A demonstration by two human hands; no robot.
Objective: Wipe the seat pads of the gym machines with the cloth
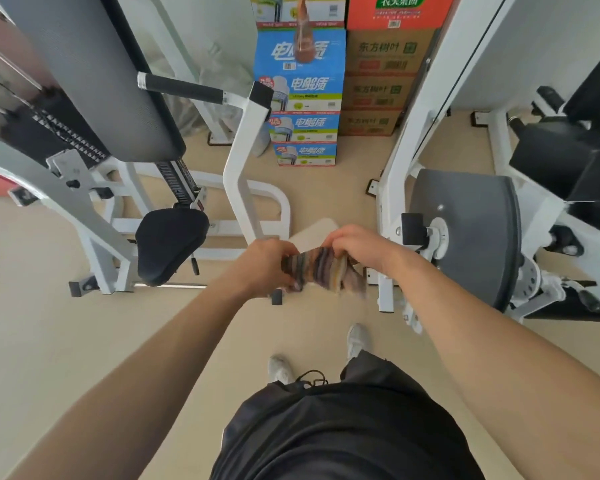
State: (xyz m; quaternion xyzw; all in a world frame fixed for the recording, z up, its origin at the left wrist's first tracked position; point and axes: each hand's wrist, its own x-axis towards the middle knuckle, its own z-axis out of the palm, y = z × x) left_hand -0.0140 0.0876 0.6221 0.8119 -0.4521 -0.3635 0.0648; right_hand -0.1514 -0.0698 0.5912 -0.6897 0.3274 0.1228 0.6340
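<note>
You've got the striped cloth [321, 271] bunched in mid-air between both hands, left hand [269, 263] and right hand [355, 245] each with a grip clenched on it, looks like you're refolding it, though it's blurry. Fold it flat into a pad so 1 clean face shows before you wipe. Nearest target is the black seat pad [170, 247] on the white machine to your left; a grey pad [471, 223] sits right. Beige floor, drink boxes [302, 98] stacked ahead.

Both arms outstretched, left hand [269, 263], right hand [355, 245] clenched together
</note>
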